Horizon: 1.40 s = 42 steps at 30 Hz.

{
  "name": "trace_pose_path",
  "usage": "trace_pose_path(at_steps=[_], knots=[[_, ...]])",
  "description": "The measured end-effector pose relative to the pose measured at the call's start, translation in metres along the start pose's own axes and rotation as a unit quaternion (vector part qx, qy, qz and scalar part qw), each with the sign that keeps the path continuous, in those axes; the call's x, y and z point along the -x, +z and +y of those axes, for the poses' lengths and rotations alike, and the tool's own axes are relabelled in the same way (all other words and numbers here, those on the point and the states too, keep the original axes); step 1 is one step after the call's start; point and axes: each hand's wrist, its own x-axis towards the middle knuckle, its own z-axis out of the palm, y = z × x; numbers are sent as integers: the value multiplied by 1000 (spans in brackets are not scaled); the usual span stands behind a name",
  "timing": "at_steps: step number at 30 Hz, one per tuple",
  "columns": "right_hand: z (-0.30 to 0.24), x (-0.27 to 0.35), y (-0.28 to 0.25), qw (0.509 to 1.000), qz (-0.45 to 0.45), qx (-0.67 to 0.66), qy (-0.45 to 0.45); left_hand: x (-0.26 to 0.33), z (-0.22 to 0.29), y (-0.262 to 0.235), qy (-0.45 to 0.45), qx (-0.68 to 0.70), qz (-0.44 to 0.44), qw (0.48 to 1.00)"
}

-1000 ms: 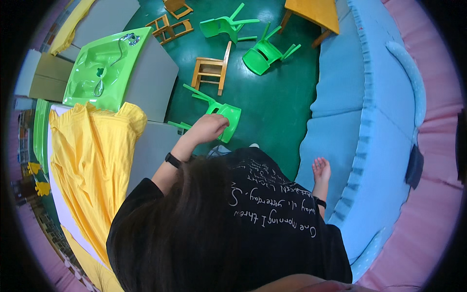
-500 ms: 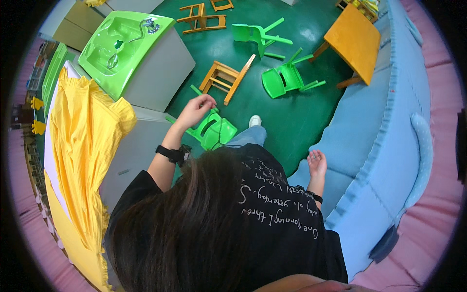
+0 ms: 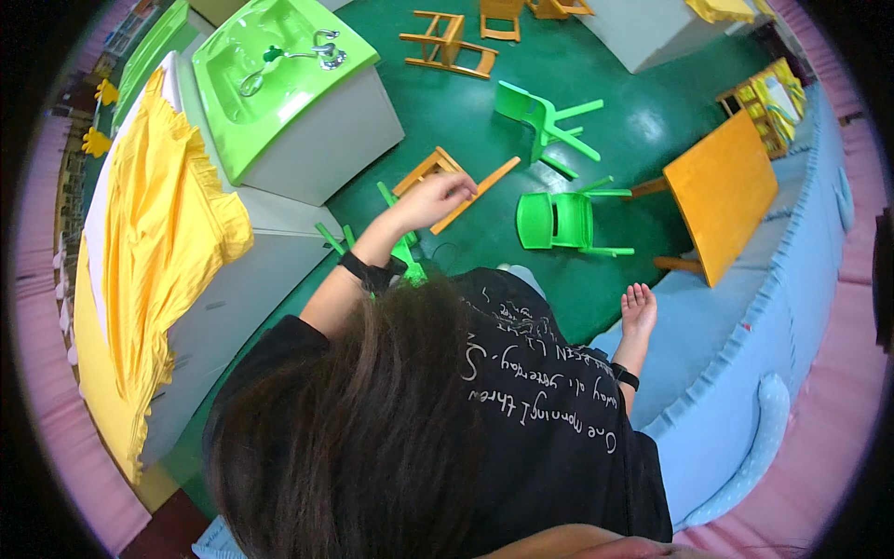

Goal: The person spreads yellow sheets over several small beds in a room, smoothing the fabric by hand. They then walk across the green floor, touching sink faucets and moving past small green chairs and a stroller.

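Observation:
My left hand [image 3: 436, 200] hangs in the air with its fingers loosely bent and nothing visible in it. In the picture it overlaps a small wooden chair [image 3: 494, 186] tipped over on the floor; I see no contact. A green plastic chair [image 3: 410, 252] shows in part beneath my left forearm. My right hand [image 3: 639, 312], palm up and fingers stretched, is empty beside the blue padded seating [image 3: 689, 345]. Ahead of it another green chair [image 3: 563, 222] lies toppled. A dark band circles each wrist.
Farther off are a tipped green chair [image 3: 535, 116] and a toppled wooden chair [image 3: 447, 47]. An orange wooden table [image 3: 722, 200], its legs pointing left, stands at the right by the seating. On the left are a green sink [image 3: 270, 93] and a cabinet under yellow cloth [image 3: 168, 242].
The view has moved forward and turned, so the chairs and table have shifted in it. My left hand now appears over the wooden chair. Both hands stay empty.

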Motion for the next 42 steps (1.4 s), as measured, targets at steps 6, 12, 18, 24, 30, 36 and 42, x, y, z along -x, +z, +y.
trace_pose_path(at_steps=[6,12,18,24,30,36,42], knots=[[-30,-98,80,996,-50,23,76,-51,-10,-15,-49,-20,-24,998],[-81,-192,180,994,-103,20,40,-111,-2,-62,-192,20,84,978],[-89,-254,241,986,-130,38,93,-142,62,-116,-71,110,176,976],[-134,-254,326,977,-195,33,85,-121,100,-155,17,205,385,900],[-222,-193,429,936,-351,16,-12,-152,53,-170,-14,363,531,765],[-260,-153,515,888,-442,-42,-120,-222,-2,-219,-20,351,531,771],[-245,-177,644,894,-420,0,-159,-300,-121,-283,-51,372,535,757]])
